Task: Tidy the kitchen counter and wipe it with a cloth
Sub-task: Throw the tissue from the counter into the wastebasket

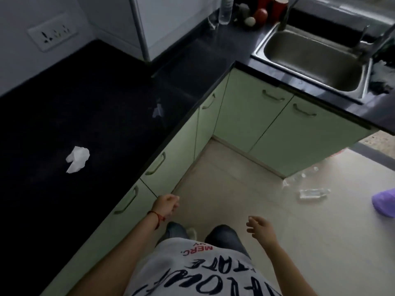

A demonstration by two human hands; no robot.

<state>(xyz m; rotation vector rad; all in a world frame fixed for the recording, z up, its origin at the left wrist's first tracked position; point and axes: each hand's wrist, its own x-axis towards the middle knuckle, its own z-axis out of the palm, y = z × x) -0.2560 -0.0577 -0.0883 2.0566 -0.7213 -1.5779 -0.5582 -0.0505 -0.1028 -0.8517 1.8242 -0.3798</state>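
A black L-shaped kitchen counter [89, 99] runs along the left and across the back. A crumpled white tissue [77, 159] lies on its left part, and a smaller pale scrap [157, 110] lies farther back near the corner. My left hand [166, 205] hangs beside the counter's front edge, fingers loosely curled, holding nothing; a red thread is on its wrist. My right hand [261, 228] hangs over the floor with fingers apart and empty. No cloth is visible.
A steel sink [316, 58] with a tap sits at the back right. Red cups [280, 7], a clear bottle [225, 11] and small items stand in the back corner. Green cabinets [252, 116] sit below. Plastic bottles [313, 193] and a purple bag [384, 202] lie on the floor.
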